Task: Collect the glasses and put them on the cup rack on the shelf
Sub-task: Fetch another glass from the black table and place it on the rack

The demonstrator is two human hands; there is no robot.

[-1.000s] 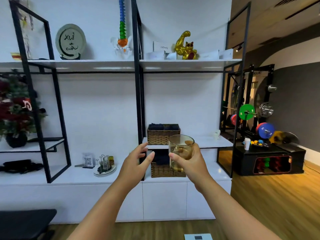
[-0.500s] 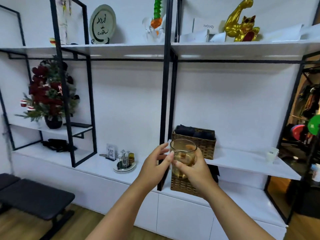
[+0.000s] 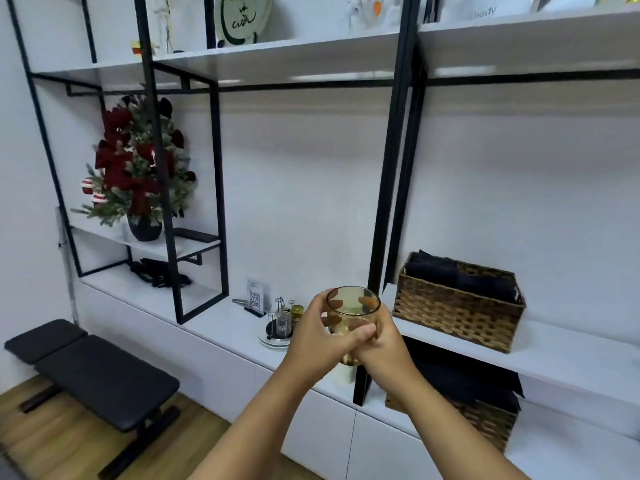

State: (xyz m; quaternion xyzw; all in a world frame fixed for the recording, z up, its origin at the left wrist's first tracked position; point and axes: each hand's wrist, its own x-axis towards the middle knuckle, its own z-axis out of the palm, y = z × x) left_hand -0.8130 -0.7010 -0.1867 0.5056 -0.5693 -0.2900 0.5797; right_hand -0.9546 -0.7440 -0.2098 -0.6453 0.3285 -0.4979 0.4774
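Note:
An amber-tinted glass (image 3: 353,303) stands upright in front of me, held by both hands. My left hand (image 3: 320,336) wraps its left side and my right hand (image 3: 381,344) wraps its right side, fingers overlapping across the front. The cup rack (image 3: 280,322), a small wire stand on a round white plate, sits on the low white shelf (image 3: 225,327) just left of and behind my hands. A small glass hangs on it and an amber one stands beside it.
A woven basket (image 3: 457,306) with dark cloths sits on the shelf to the right, another one below it. Black frame posts (image 3: 391,188) rise behind the glass. A QR sign (image 3: 257,296), a red flower pot (image 3: 143,178) and a black bench (image 3: 93,372) lie to the left.
I have come closer to the shelf and turned left. My left hand, open and apart a second ago, has closed on the glass beside my right hand.

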